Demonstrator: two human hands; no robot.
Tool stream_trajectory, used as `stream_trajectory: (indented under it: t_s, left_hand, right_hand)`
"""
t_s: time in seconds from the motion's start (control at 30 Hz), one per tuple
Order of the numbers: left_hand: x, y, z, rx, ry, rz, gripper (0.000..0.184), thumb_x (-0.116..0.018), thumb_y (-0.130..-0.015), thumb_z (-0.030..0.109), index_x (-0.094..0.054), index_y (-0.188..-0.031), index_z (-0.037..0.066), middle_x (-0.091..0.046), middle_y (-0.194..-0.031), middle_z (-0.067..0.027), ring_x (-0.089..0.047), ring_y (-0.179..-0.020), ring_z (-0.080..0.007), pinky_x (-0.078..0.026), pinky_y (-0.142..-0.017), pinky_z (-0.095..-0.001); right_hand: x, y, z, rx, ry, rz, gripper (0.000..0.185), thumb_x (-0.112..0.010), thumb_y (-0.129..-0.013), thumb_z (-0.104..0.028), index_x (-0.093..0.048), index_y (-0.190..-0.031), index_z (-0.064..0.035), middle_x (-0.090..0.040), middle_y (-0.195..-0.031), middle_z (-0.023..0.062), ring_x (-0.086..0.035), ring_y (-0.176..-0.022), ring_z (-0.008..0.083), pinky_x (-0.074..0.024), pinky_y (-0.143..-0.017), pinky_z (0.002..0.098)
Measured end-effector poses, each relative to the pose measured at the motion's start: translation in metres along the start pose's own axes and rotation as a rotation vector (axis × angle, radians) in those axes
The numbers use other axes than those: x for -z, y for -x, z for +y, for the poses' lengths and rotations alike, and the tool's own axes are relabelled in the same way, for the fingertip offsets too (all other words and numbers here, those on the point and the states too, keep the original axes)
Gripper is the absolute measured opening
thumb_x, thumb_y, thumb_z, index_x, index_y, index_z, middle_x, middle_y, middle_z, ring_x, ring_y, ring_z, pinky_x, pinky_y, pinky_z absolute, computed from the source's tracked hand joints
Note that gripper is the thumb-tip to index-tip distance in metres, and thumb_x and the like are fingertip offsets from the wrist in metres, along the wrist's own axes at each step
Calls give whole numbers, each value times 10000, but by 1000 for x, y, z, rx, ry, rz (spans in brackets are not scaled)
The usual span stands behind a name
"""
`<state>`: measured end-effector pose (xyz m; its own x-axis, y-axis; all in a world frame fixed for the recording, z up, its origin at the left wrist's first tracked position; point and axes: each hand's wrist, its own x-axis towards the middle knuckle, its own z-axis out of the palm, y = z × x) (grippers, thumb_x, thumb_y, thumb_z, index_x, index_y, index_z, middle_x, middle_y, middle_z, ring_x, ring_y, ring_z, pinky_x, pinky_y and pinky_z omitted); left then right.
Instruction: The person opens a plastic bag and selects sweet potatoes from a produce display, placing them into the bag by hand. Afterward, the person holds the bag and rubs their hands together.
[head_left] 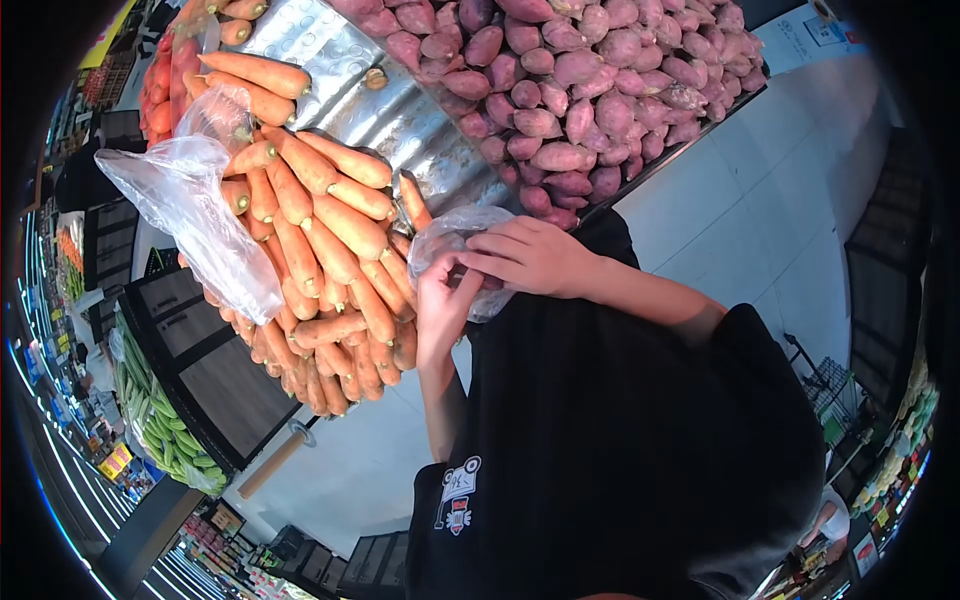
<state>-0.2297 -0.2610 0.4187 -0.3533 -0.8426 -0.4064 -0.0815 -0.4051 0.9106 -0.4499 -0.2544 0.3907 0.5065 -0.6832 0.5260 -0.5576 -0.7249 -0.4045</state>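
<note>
A crumpled clear plastic bag (443, 234) is between my two hands, in front of my black shirt. My left hand (441, 303) is closed on the bag's near side, its thumb and fingers pinched together. Coming across from the right, my right hand (532, 256) lies over the bag, with its fingers bent against the left hand's fingertips. Something dark shows between the hands, but I cannot make out what it is. Just beside the bag lies a heap of carrots (350, 222). Another clear plastic bag (205, 215) rests on the heap's left side.
Purple sweet potatoes (590, 85) are piled on the stand beyond my hands. A bare metal shelf (330, 70) separates them from the carrots. Red tomatoes (160, 90) sit at upper left, and green vegetables (165, 420) at lower left. Tiled floor (740, 210) stretches to the right.
</note>
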Motion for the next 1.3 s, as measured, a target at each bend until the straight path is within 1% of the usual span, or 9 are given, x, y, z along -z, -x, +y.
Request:
stream_trajectory:
  t_s: [0.1, 0.3, 0.33, 0.43, 0.47, 0.67, 0.77, 1.1, 1.3]
  left_hand:
    - [4, -7, -9, -34, -126, -13, 206, -673, -1067, 134, -716, -1178, -34, -761, -983, -43, -680, -899, -69, -519, -786, -228]
    - [-9, -12, -8, -137, -151, 182, 279, -647, -1101, 236, -747, -1171, -15, -750, -949, -37, -661, -840, -97, -520, -778, -283]
    - [-12, -11, -6, -86, -261, 254, 258, -659, -1079, 239, -760, -1079, 3, -747, -945, -73, -695, -841, -180, -549, -774, -359]
    - [-6, -23, -27, -425, -1046, 306, 234, -692, -1028, 236, -752, -978, 15, -739, -958, -122, -721, -923, -278, -572, -786, -438]
    - [-6, -27, -35, -331, -1123, 216, 173, -696, -984, 193, -740, -929, 36, -744, -1026, -143, -712, -1009, -354, -575, -851, -457]
    - [-18, -57, -55, -245, -1588, -66, 106, -715, -886, 124, -784, -958, 87, -761, -1061, -116, -703, -1110, -314, -592, -892, -453]
    - [-21, -80, -82, -300, -1673, -71, 149, -692, -911, 138, -825, -979, 143, -772, -1052, -83, -714, -1064, -264, -585, -829, -409]
    - [-35, -100, -82, -59, -1677, -147, 192, -662, -949, 172, -848, -987, 146, -810, -1088, -78, -736, -1110, -292, -604, -820, -413]
    - [-41, -107, -102, 38, -1596, -85, 226, -644, -985, 221, -849, -1039, 143, -792, -1098, -103, -750, -1093, -298, -618, -790, -430]
  right_hand:
    - [8, 5, 12, -78, -2, -11, 697, -885, -763, -236, -646, -1410, -140, -657, -1341, 42, -665, -1170, 257, -533, -979, 395]
    - [6, 5, 37, -421, -87, 266, 425, -917, -781, -249, -755, -1137, -84, -698, -1022, 78, -711, -903, 295, -584, -793, 420]
    - [6, 5, 42, -450, -37, 300, 416, -913, -797, -248, -754, -1143, -80, -703, -1006, 78, -711, -881, 295, -588, -775, 416]
    - [-2, 4, 49, -542, 33, 286, 361, -876, -848, -222, -750, -1157, -83, -706, -1005, 67, -721, -776, 282, -591, -666, 391]
    - [-6, 6, 53, -543, 101, 250, 347, -864, -858, -219, -750, -1158, -90, -703, -1018, 62, -726, -772, 277, -590, -648, 389]
    - [-12, 6, 57, -530, 357, 115, 321, -797, -913, -222, -732, -1219, -149, -670, -992, 50, -720, -731, 273, -585, -600, 392]
    - [-15, 9, 56, -491, 423, 90, 327, -795, -923, -232, -729, -1235, -160, -657, -959, 52, -709, -699, 282, -576, -568, 407]
    - [-15, -1, 54, -566, 386, -60, 352, -763, -939, -211, -695, -1281, -166, -660, -974, 86, -704, -688, 309, -582, -592, 445]
    - [18, -11, 26, -713, 85, 92, 359, -780, -928, -212, -700, -1269, -131, -703, -998, 74, -724, -758, 317, -586, -652, 450]
